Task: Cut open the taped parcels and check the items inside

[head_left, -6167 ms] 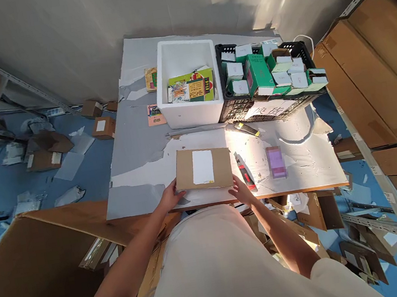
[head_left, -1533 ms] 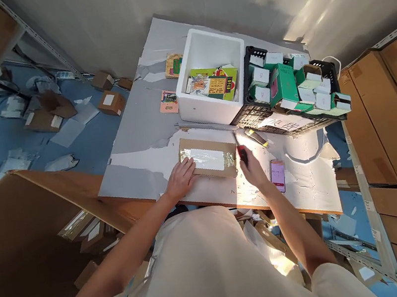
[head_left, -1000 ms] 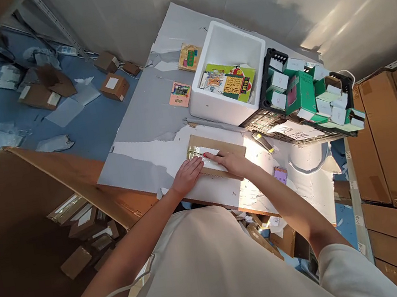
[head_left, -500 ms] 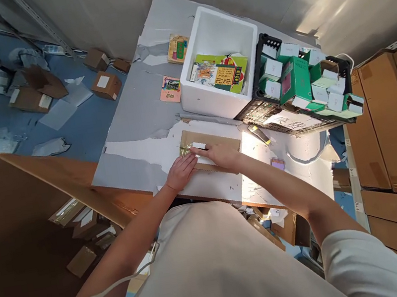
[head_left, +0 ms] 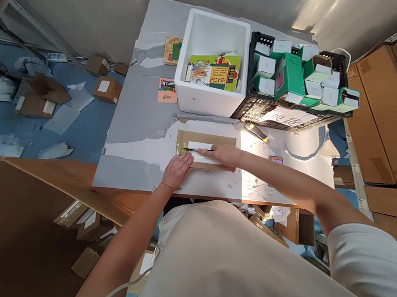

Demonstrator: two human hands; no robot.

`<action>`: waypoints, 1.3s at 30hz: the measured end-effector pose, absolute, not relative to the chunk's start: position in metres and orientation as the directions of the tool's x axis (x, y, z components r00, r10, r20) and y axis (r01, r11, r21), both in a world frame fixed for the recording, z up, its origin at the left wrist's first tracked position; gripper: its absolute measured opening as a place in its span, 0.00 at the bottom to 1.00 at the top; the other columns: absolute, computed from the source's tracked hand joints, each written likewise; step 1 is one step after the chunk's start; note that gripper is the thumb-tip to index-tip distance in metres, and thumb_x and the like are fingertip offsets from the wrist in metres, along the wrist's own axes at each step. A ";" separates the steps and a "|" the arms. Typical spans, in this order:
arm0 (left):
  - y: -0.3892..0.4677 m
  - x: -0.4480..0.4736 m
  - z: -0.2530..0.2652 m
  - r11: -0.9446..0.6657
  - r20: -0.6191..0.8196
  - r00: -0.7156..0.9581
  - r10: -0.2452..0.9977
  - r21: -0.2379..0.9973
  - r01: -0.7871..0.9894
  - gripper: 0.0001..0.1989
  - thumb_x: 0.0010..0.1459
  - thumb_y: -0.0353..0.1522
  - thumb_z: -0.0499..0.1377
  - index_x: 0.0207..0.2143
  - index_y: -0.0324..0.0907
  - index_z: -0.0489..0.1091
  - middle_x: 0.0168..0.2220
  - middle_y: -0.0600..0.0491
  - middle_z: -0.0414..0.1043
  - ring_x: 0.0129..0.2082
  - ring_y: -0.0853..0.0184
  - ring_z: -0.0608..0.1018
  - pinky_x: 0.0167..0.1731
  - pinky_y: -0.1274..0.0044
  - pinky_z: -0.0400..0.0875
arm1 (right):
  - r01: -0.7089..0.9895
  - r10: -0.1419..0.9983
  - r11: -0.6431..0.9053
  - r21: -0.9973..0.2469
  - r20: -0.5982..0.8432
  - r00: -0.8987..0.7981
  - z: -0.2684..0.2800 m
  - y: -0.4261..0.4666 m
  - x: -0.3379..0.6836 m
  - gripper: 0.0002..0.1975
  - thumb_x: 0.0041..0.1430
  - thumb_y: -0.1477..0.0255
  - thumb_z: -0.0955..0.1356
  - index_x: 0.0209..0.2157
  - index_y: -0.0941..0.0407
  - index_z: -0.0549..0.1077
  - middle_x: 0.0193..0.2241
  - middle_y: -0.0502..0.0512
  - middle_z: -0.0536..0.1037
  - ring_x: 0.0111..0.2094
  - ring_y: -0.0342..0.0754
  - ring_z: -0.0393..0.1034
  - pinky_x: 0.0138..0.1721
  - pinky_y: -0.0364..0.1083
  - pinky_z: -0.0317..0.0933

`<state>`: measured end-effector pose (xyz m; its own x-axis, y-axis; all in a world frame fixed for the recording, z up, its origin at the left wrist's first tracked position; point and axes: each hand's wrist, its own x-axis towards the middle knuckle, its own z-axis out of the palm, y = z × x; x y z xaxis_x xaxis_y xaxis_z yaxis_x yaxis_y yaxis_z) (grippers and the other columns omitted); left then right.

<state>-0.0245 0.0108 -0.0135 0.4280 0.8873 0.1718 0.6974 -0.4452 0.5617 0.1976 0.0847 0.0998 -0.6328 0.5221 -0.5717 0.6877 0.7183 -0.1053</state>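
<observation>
A flat brown cardboard parcel (head_left: 227, 140) with a white label (head_left: 201, 145) and clear tape at its left end lies on the table in front of me. My left hand (head_left: 178, 169) rests flat, fingers stretched, on the parcel's near left edge. Above the label, my right hand (head_left: 224, 155) is closed around a thin dark tool (head_left: 191, 149), with the index finger pointing along it. The tool's tip reaches the taped left end. Its exact kind is too small to make out, and most of it is hidden by my hand.
Beyond the parcel stand a white foam box (head_left: 209, 101) with books and a black crate (head_left: 260, 41) of green-and-white cartons. A yellow-black utility knife (head_left: 257, 132) and a phone (head_left: 276, 160) lie to the right. Booklets (head_left: 166, 91) lie left; a large open carton (head_left: 37, 174) stands beside the table.
My right hand has shifted slightly right relative to the parcel, and more of the dark tool and label shows. My left hand stays at the parcel's edge. The view has shifted slightly.
</observation>
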 end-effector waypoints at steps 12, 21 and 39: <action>0.008 -0.022 -0.012 -0.412 0.149 0.402 0.903 0.559 0.719 0.19 0.64 0.39 0.48 0.54 0.45 0.67 0.56 0.44 0.68 0.60 0.59 0.66 0.59 0.60 0.56 | 0.805 0.622 0.589 0.068 -0.674 -0.399 0.146 0.063 0.233 0.35 0.61 0.79 0.61 0.66 0.42 0.46 0.46 0.65 0.73 0.39 0.56 0.74 0.33 0.47 0.63; 0.009 -0.020 -0.010 -0.399 0.135 0.389 0.911 0.525 0.752 0.19 0.64 0.40 0.48 0.52 0.44 0.68 0.56 0.44 0.68 0.59 0.58 0.67 0.58 0.60 0.57 | 0.860 0.697 0.506 0.071 -0.620 -0.359 0.149 0.045 0.286 0.36 0.59 0.86 0.58 0.64 0.42 0.54 0.38 0.62 0.75 0.34 0.53 0.74 0.33 0.49 0.62; -0.002 -0.010 0.014 -0.491 0.167 0.461 0.871 0.300 0.818 0.21 0.59 0.43 0.53 0.50 0.43 0.69 0.51 0.43 0.72 0.50 0.54 0.73 0.52 0.61 0.59 | 0.951 0.877 0.063 -0.304 -0.438 -0.198 0.117 -0.016 0.322 0.29 0.67 0.69 0.54 0.67 0.53 0.40 0.40 0.60 0.74 0.36 0.50 0.69 0.33 0.43 0.55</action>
<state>-0.0096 -0.0018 0.0142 0.4614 0.8713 0.1670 0.8181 -0.4907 0.2998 0.3218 -0.0161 0.1170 -0.1985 0.8767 -0.4381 0.9506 0.0633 -0.3040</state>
